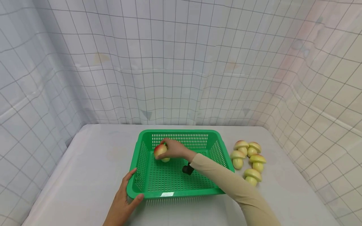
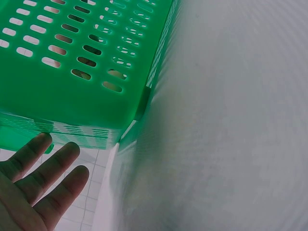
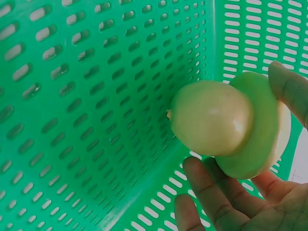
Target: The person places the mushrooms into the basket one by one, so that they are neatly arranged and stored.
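The mushroom-shaped piece (image 3: 231, 125), pale yellow with a red blush on its cap, is inside the green basket (image 1: 181, 131), toward the left side, held in the right hand (image 1: 175, 148). From the right wrist we see its stem pointing away from the palm, with fingertips and thumb set around the cap; we cannot tell whether it touches the basket itself. The left hand (image 1: 123, 197) is at the basket's near left corner, its thumb at the near rim; the left wrist view shows three of its fingers straight and spread beside the slotted outer wall, holding nothing that we can see there. As for how far along things are, we count one piece inside the basket, in the grasp, and five more such pieces (image 1: 257, 161) outside it, grouped on the white surface (image 1: 85, 188) to the right. We find no other piece within the basket, though the right forearm and its beige sleeve (image 1: 240, 188) cover part of the right side. By our judgement, then, only this one piece is in hand, its release is not yet done, and the five outside lie untouched by either hand, well apart from the one being held.
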{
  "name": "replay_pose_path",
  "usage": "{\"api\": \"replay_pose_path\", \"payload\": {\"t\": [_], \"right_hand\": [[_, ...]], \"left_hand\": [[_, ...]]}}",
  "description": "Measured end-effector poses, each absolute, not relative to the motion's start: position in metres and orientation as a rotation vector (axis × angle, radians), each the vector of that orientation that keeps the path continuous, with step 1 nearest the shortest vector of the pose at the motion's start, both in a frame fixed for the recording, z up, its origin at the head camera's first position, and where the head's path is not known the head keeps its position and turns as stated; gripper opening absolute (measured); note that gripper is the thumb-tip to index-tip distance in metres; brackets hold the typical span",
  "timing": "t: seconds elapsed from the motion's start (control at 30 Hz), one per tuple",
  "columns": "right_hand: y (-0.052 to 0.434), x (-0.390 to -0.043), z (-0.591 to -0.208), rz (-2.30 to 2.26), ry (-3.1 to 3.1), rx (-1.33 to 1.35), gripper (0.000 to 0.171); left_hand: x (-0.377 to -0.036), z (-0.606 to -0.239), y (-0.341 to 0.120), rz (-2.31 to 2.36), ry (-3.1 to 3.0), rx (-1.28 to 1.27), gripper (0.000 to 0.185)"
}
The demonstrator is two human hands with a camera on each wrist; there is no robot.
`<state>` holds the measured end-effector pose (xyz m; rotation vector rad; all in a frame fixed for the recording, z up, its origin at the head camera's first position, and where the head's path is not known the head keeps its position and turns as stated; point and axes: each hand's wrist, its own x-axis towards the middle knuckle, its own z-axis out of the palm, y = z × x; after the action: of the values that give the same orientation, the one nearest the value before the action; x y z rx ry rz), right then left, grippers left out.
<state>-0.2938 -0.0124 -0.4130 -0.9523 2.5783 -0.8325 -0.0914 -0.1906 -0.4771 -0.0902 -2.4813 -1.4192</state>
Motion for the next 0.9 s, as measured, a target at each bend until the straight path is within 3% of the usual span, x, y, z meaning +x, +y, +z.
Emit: {"api": "replay_pose_path", "payload": {"t": [0.9], "right_hand": [[-0.025, -0.297, -0.414, -0.722, 2.612, -0.939, 0.066]], "left_hand": [[-0.091, -0.476, -0.19, -1.423, -2.491, -0.088, 0.077]]}}
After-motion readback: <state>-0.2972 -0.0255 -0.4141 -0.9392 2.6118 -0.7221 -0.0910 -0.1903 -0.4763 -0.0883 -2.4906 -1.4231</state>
